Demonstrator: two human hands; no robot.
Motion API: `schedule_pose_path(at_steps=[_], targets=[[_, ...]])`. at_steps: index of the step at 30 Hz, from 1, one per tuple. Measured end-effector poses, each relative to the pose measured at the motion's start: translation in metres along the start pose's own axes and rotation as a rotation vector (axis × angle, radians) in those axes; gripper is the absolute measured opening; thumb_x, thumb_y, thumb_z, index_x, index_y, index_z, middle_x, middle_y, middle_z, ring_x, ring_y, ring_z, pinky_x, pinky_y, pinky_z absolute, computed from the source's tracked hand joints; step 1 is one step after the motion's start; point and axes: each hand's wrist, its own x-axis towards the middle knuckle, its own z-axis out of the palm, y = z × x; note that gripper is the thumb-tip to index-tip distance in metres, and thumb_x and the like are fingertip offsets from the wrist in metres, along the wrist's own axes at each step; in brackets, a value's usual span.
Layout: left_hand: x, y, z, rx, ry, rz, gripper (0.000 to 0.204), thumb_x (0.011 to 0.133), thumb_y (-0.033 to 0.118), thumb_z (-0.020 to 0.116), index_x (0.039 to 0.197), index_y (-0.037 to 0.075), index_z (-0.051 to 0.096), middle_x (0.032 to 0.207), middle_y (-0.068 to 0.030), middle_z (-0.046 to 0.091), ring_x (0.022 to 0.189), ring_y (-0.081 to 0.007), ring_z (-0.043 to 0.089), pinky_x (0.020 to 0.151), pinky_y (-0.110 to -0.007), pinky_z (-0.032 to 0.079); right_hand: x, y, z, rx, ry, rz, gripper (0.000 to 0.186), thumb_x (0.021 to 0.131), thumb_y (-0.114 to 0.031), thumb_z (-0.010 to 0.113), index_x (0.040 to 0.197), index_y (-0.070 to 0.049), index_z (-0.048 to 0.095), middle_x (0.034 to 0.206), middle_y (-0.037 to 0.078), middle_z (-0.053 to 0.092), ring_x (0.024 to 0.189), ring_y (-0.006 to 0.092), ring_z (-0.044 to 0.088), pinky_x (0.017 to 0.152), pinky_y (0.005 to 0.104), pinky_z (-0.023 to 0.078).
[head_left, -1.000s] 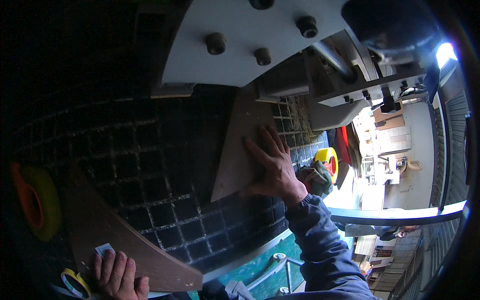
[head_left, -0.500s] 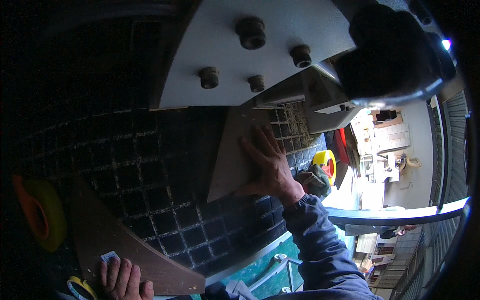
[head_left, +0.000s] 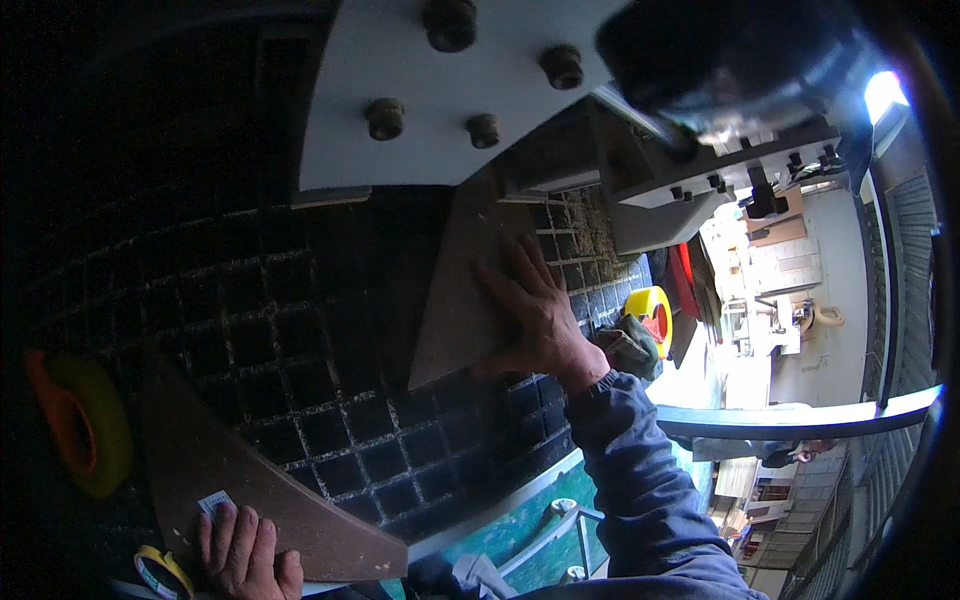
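Observation:
My right hand lies with fingers spread on a flat brown board. This board rests on a black gridded surface, and its far end passes beneath a machine's white plate. At the lower left, my left hand rests on a second brown board with a curved edge. Its fingers lie close together on the wood, with the thumb apart. Just beyond those fingertips is a small white label. A yellow tape roll sits beside the left hand.
A larger yellow-and-orange tape roll stands at far left. Past my right wrist are another yellow roll and a dark crumpled cloth. Sawdust lies near the machine. A pale curved bar spans the right side.
The view has shifted slightly, so the machine's white plate appears farther up and left. Both hands stay on their boards with little visible movement.

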Motion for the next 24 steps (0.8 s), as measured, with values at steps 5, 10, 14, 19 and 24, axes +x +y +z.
schedule_pose_path(at_steps=[5,10,14,19,24], targets=[[-0.003,0.006,-0.005,0.005,-0.061,-0.066,0.046,0.107,0.031,0.054,0.142,0.001,0.058,0.151,-0.0220,0.057,0.149,-0.0419,0.047,0.126,-0.069,0.028,-0.001,0.001,-0.002,-0.027,-0.013,-0.023,0.121,0.060,-0.070,0.092,0.164,-0.031,0.044,0.175,0.024,0.022,0.158,0.0558,0.019,0.122,0.0775,0.022],[0.061,0.036,-0.044,-0.225,0.248,-0.053,0.041,0.103,0.036,0.071,0.126,0.002,0.074,0.133,-0.0162,0.073,0.127,-0.0401,0.067,0.112,-0.055,0.048,-0.001,0.003,0.001,-0.012,0.051,-0.039,0.124,0.056,-0.053,0.098,0.164,-0.026,0.044,0.173,0.023,0.027,0.160,0.0509,0.019,0.125,0.0706,0.024],[0.149,0.074,-0.044,-0.244,-0.050,0.203,0.067,0.085,0.017,0.084,0.145,0.000,0.060,0.154,-0.0242,0.054,0.146,-0.0469,0.048,0.116,-0.061,0.048,-0.006,0.005,0.009,-0.026,0.089,-0.020,0.119,0.059,-0.054,0.097,0.164,-0.029,0.045,0.174,0.021,0.027,0.160,0.0508,0.021,0.124,0.0720,0.026],[0.262,0.107,0.031,-0.119,-0.141,0.332,0.091,0.086,0.024,0.087,0.163,0.007,0.041,0.168,-0.0229,0.037,0.158,-0.0422,0.031,0.129,-0.055,0.032,-0.013,0.017,0.031,-0.041,0.222,0.005,0.113,0.062,-0.068,0.092,0.160,-0.032,0.049,0.174,0.017,0.029,0.160,0.0471,0.023,0.119,0.0758,0.030],[0.291,0.119,0.084,-0.049,-0.074,0.337,0.097,0.093,0.028,0.082,0.170,0.011,0.026,0.172,-0.0224,0.028,0.161,-0.0426,0.025,0.131,-0.055,0.026,-0.013,0.025,0.050,0.059,0.351,0.021,0.101,0.065,-0.068,0.088,0.154,-0.030,0.057,0.170,0.012,0.040,0.158,0.0426,0.030,0.114,0.0791,0.033]])
